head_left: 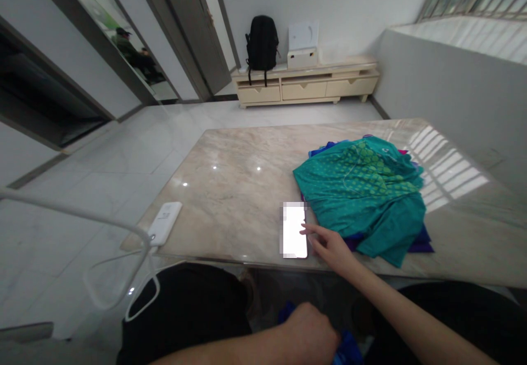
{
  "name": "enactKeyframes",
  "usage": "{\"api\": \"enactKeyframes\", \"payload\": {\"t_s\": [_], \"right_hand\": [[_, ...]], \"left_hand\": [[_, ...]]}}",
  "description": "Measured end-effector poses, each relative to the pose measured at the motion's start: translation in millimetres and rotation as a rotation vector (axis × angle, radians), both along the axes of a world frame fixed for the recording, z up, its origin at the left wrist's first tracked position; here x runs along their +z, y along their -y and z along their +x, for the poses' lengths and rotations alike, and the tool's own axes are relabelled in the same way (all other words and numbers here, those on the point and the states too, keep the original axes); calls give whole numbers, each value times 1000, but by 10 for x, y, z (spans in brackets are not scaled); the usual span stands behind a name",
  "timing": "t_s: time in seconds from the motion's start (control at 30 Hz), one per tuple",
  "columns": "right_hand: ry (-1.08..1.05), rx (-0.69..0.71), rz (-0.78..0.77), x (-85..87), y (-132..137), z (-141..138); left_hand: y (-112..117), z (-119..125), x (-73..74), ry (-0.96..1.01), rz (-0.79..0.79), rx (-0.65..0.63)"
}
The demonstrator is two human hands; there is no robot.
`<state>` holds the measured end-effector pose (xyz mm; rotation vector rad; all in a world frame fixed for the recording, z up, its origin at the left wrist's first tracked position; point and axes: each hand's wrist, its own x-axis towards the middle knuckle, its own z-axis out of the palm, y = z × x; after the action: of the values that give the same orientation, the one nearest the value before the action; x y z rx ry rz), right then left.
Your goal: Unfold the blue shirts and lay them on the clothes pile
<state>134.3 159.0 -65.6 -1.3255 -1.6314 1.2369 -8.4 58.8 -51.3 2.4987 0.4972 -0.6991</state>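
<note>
Polished beige marble table (230, 189) bears our lit white smartphone (294, 229) beside teal patterned garments (362, 195); right hand (329, 247) touches its edge, forefinger extended; left hand (308, 332) fisted on blue cloth (349, 348); phone seems slippery, fragile; we advise gripping long edges.

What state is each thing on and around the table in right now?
Phone: flat on table, screen lit, right hand fingertip at its edge.
Teal garment: crumpled on top of the clothes pile.
Power bank: flat near table edge, cable plugged in.
Left hand: closed, below the table edge on blue cloth.
Backpack: upright on the cabinet.
Cabinet: drawers shut.
</note>
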Motion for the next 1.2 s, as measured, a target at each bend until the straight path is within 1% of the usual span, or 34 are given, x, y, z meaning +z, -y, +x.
{"api": "enactKeyframes", "payload": {"t_s": [0.1,0.2,0.33,0.47,0.53,0.63,0.77,0.83,0.93,1.03,1.2], "right_hand": [[19,-9,24,-15,-2,3],[14,5,39,-12,5,0],[-19,30,-16,19,17,-12],[-2,-24,-2,27,10,-12],[-28,-25,-26,20,3,-9],[-56,-3,-87,10,-2,-10],[-20,-18,-46,15,-2,-10],[-14,-25,-26,23,0,-9],[-17,-24,-15,37,4,-9],[-27,-17,-13,49,13,-14],[-44,46,-84,39,20,-7]], "left_hand": [[4,5,5,0,-3,17],[-2,8,9,-29,-22,2],[-18,17,35,-38,-30,-14],[-32,30,90,-57,-46,-13],[-31,29,97,-42,-45,-13],[-18,21,62,-13,-20,8],[2,11,8,-6,-15,12],[1,9,9,6,-7,14],[-10,11,25,-28,-12,-2],[-10,9,9,-37,-18,-10],[13,7,-49,-18,1,-4]]}}
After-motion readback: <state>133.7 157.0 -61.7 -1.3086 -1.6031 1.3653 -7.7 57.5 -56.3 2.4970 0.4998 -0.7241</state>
